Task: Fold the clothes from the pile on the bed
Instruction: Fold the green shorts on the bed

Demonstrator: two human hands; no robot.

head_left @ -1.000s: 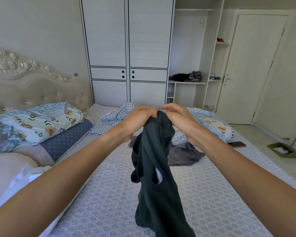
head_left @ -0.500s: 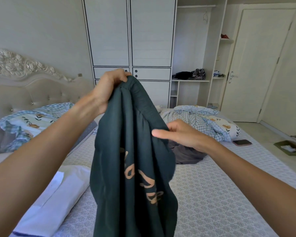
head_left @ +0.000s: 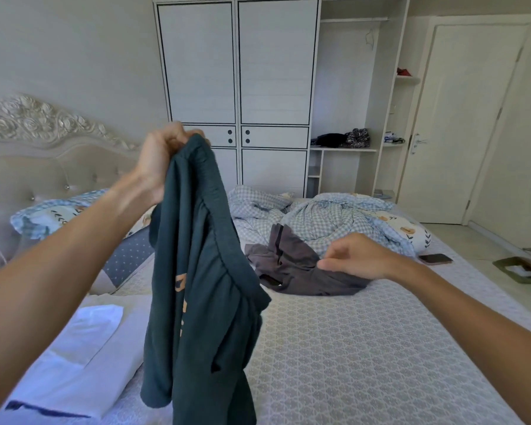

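A dark green shirt (head_left: pixel 203 289) with orange lettering hangs bunched in the air over the bed (head_left: pixel 365 348). My left hand (head_left: pixel 163 154) grips its top edge, raised at chest height. My right hand (head_left: pixel 356 256) hovers apart from the shirt, to its right, fingers loosely curled and holding nothing. Beyond that hand lies a crumpled dark grey garment (head_left: pixel 298 265) on the bed. Folded white clothes (head_left: pixel 83 357) lie flat at the lower left.
A rumpled blue checked quilt (head_left: pixel 328 216) covers the far end of the bed. Pillows (head_left: pixel 59 214) lean at the headboard on the left. A phone (head_left: pixel 435 258) rests near the right edge. A wardrobe (head_left: pixel 236 87) and a door (head_left: pixel 460 118) stand behind.
My right hand has let go of the green shirt and moved right and down. The left hand keeps the shirt raised, now hanging from that hand alone.
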